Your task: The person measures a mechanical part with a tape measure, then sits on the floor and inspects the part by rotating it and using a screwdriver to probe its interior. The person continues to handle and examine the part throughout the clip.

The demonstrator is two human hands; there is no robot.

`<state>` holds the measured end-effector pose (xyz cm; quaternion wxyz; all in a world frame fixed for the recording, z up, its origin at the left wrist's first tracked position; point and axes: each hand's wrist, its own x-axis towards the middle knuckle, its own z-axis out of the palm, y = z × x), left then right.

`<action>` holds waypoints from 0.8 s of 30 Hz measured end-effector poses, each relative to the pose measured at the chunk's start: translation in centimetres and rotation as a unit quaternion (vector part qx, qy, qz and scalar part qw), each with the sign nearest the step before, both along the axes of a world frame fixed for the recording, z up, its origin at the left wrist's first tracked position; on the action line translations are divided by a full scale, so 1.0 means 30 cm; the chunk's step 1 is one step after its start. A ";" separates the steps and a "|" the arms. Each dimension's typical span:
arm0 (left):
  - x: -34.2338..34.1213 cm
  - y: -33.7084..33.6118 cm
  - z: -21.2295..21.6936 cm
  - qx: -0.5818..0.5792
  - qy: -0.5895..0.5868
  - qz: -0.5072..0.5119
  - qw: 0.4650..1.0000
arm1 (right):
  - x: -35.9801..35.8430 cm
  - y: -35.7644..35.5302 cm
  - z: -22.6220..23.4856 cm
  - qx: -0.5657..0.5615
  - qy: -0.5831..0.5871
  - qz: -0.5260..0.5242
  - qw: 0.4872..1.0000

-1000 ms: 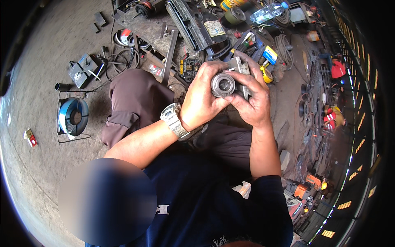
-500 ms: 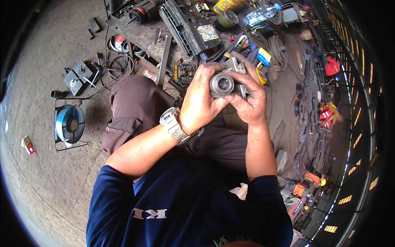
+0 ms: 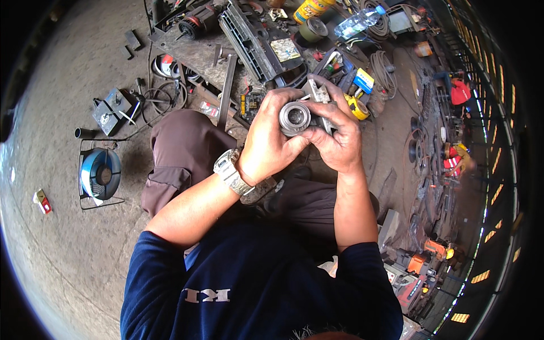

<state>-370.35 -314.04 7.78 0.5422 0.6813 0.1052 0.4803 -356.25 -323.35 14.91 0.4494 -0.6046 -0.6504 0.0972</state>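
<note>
Above my lap, both hands are closed round a grey metal part. Its round, hollow end (image 3: 295, 118) faces up, with concentric rings inside the bore. My left hand (image 3: 267, 136) wraps the near and left side of this round end, and a wristwatch sits on that wrist. My right hand (image 3: 341, 144) grips a flat-faced metal piece (image 3: 319, 93) beside it, with the thumb close to the ring. Fingers hide much of the part, so I cannot tell whether the round and flat pieces are one body. Both palms and fingertips are smudged dark.
Ahead lie a long black slotted frame (image 3: 246, 42), a metal bar (image 3: 228, 90), a yellow tape roll (image 3: 357, 106), a water bottle (image 3: 360, 22) and coiled cable (image 3: 382, 73). A blue wire spool (image 3: 101, 173) stands at left; machines (image 3: 416, 263) line the right.
Both hands, still closed round the metal part, have shifted slightly left in the view. The round end is turned a little more squarely upward. The surroundings have shifted slightly with the view.
</note>
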 end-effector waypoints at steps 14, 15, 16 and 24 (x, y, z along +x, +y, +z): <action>-0.024 -0.037 0.000 0.013 0.012 0.024 1.000 | 0.012 -0.004 0.004 -0.009 -0.005 0.041 0.999; -0.026 -0.040 0.000 0.011 0.017 0.025 0.999 | 0.010 -0.004 0.003 -0.010 -0.008 0.041 0.999; -0.030 -0.042 -0.001 0.009 0.020 0.026 0.999 | 0.007 -0.005 0.000 -0.009 -0.002 0.042 0.999; -0.038 -0.046 -0.012 0.021 0.022 0.031 0.999 | -0.003 0.004 -0.008 0.000 0.007 0.048 0.999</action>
